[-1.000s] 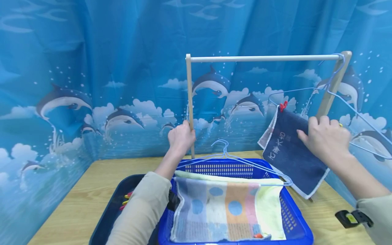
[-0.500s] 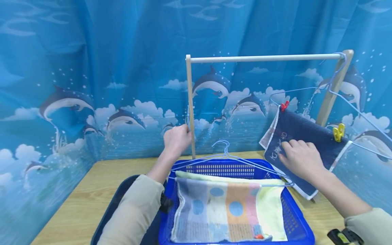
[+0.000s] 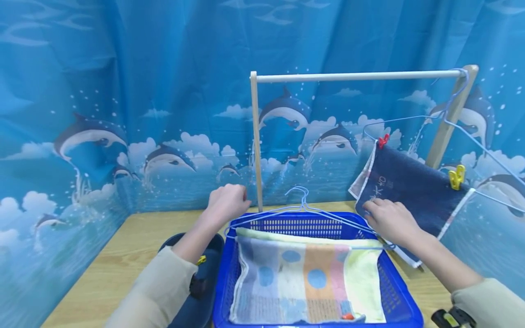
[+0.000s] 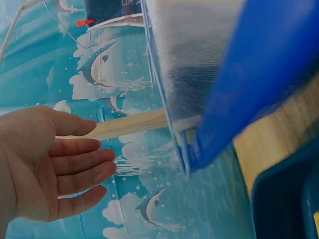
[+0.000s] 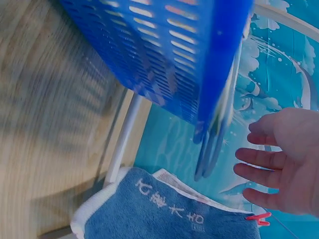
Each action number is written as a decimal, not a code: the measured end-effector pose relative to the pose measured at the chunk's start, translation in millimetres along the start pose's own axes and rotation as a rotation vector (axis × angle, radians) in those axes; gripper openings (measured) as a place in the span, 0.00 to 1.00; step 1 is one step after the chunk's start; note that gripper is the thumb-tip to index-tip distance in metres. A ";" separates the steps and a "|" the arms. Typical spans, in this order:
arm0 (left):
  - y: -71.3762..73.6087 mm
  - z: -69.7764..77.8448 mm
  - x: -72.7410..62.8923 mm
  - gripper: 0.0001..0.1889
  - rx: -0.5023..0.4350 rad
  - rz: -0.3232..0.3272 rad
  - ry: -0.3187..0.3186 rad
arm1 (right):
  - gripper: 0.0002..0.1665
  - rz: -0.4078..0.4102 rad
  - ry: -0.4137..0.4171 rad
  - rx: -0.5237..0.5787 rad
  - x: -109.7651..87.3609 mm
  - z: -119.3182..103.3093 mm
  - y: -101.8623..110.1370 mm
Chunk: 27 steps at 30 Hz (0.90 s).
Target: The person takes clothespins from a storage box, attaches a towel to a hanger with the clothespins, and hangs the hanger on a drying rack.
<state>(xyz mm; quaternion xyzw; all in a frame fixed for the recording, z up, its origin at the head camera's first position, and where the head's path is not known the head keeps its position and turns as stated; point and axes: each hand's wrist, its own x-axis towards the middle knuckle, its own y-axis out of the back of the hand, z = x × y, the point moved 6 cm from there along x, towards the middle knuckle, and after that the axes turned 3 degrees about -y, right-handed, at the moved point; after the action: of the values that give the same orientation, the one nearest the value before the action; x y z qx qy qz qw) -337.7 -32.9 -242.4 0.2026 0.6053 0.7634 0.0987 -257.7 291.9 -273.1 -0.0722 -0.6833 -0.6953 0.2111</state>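
Observation:
My left hand (image 3: 227, 200) hovers beside the left post of the drying rack (image 3: 440, 132); the left wrist view shows its fingers loosely bent around nothing. Just in front of the dark blue towel (image 3: 418, 191) is my right hand (image 3: 391, 221), relaxed and holding nothing in the right wrist view. That towel hangs from a light blue hanger (image 3: 488, 148) at the bar's right end, pinned by a red clothespin (image 3: 383, 141) and a yellow clothespin (image 3: 456, 176). Between my hands, light blue hangers (image 3: 303, 207) lie across the blue basket (image 3: 404, 296), over a patchwork towel (image 3: 291, 278) and a pale yellow towel (image 3: 362, 278).
A dark tray (image 3: 207, 273) stands left of the basket, partly hidden by my left arm, with a yellow clothespin (image 3: 201, 260) in it. An orange-red piece (image 3: 348, 316) sits at the patchwork towel's lower edge. A dolphin curtain (image 3: 184, 114) stands behind the wooden table (image 3: 106, 269).
My left hand has let go of the rack's left post and moved down and left. My right hand has moved from the dark towel's upper right corner down and left, uncovering the yellow clothespin.

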 end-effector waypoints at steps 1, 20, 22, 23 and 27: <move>-1.1 -0.9 -3.5 0.15 0.007 -0.021 -0.004 | 0.13 -0.014 -0.009 0.030 1.2 -0.5 -1.5; -24.3 -6.9 -83.7 0.18 0.084 -0.068 -0.151 | 0.12 -0.210 -0.025 0.209 14.2 -14.9 -23.7; -26.3 -7.7 -89.6 0.18 0.078 -0.066 -0.160 | 0.11 -0.245 -0.015 0.202 15.4 -15.5 -24.4; -27.1 -7.8 -91.9 0.19 0.078 -0.063 -0.165 | 0.10 -0.261 -0.011 0.197 16.2 -15.5 -24.6; -29.1 -7.0 -97.6 0.21 0.078 -0.053 -0.184 | 0.08 -0.313 0.014 0.180 20.3 -16.6 -23.8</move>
<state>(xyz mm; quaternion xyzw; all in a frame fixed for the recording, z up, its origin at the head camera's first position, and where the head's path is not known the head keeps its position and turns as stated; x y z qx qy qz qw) -255.9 -70.5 -290.3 0.2598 0.6280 0.7146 0.1661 -282.3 271.1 -288.1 0.0588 -0.7443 -0.6560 0.1107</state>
